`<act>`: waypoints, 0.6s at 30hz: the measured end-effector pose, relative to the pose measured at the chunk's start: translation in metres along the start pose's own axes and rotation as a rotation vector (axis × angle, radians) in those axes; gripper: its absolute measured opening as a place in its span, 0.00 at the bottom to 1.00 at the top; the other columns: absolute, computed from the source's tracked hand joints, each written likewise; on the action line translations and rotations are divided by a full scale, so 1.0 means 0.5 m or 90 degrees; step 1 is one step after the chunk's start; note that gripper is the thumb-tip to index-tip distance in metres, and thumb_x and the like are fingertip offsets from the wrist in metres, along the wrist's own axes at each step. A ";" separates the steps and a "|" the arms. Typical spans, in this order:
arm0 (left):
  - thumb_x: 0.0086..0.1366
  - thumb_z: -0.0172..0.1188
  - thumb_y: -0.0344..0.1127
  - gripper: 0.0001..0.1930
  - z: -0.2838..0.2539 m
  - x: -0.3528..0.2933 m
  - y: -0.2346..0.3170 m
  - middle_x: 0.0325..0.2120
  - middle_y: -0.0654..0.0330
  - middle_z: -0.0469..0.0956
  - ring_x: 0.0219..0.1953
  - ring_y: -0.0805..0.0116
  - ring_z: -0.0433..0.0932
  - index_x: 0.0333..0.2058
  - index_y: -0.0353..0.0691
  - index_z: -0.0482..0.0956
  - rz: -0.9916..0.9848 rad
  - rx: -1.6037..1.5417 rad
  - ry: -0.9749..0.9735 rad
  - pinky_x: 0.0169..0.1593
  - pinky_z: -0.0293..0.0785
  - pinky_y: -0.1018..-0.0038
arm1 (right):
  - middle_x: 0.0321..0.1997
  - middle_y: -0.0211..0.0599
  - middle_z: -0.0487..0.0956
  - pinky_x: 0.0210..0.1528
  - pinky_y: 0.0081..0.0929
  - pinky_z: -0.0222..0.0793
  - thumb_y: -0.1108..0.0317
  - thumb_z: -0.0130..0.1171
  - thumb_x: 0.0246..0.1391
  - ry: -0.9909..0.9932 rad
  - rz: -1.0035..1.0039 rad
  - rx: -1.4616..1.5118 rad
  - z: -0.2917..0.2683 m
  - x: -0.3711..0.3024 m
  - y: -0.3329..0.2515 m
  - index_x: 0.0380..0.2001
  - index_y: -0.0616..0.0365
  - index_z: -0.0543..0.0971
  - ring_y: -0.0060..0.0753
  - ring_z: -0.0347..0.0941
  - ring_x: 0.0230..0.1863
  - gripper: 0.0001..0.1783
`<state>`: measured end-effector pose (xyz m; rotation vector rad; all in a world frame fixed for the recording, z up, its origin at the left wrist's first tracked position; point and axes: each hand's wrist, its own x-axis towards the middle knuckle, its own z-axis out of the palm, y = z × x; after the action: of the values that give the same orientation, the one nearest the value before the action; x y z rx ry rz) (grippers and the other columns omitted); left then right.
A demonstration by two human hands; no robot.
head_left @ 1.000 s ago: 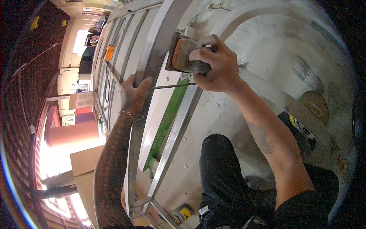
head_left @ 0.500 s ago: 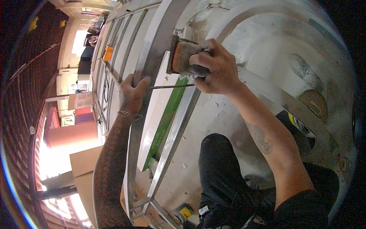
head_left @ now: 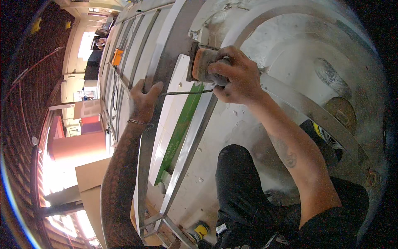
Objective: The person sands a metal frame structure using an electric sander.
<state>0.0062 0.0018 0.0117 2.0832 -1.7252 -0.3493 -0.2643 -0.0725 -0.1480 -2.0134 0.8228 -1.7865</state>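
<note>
My right hand (head_left: 238, 76) is wrapped around an orange and black power sander (head_left: 202, 65), held with its flat, dusty pad facing the wide grey beam (head_left: 174, 54). A gap shows between pad and beam. My left hand (head_left: 144, 99), with a chain bracelet at the wrist, is closed over the edge of that same beam; some of its fingers are hidden. A dark cord (head_left: 186, 92) stretches from beside my left hand to below the sander. Whether my left fingers also pinch the cord is unclear.
A white panel with a green strip (head_left: 178, 139) lies behind a shiny metal rail (head_left: 186, 162). A yellow and black object (head_left: 201, 230) sits low by the frame. My bent knee (head_left: 236, 166) is near the rail. A curved grey piece (head_left: 306, 99) spans the right side.
The sander in my right hand has shifted slightly right and down, a little away from the beam. My left hand has stayed in place on the beam.
</note>
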 end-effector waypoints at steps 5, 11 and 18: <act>0.66 0.67 0.48 0.21 -0.003 -0.005 -0.005 0.34 0.65 0.82 0.37 0.75 0.75 0.45 0.33 0.84 -0.038 0.056 -0.023 0.45 0.74 0.73 | 0.49 0.40 0.77 0.40 0.46 0.82 0.61 0.74 0.27 -0.016 -0.012 0.006 0.005 0.012 -0.017 0.41 0.36 0.83 0.51 0.80 0.47 0.28; 0.66 0.68 0.49 0.19 0.008 -0.003 -0.002 0.30 0.66 0.78 0.35 0.75 0.72 0.38 0.35 0.82 0.031 -0.024 0.016 0.42 0.72 0.73 | 0.46 0.37 0.78 0.36 0.43 0.81 0.68 0.70 0.24 0.010 -0.007 -0.031 0.005 0.002 -0.009 0.38 0.41 0.81 0.47 0.81 0.42 0.27; 0.66 0.68 0.48 0.19 -0.001 0.001 -0.016 0.32 0.66 0.79 0.36 0.77 0.73 0.39 0.35 0.83 -0.022 0.024 -0.011 0.43 0.72 0.74 | 0.45 0.37 0.78 0.39 0.43 0.81 0.69 0.70 0.25 0.047 -0.003 0.022 0.016 0.008 -0.015 0.35 0.42 0.82 0.47 0.82 0.43 0.25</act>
<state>0.0138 0.0026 0.0084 2.1444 -1.7209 -0.3485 -0.2549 -0.0701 -0.1420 -1.9398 0.8032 -1.8750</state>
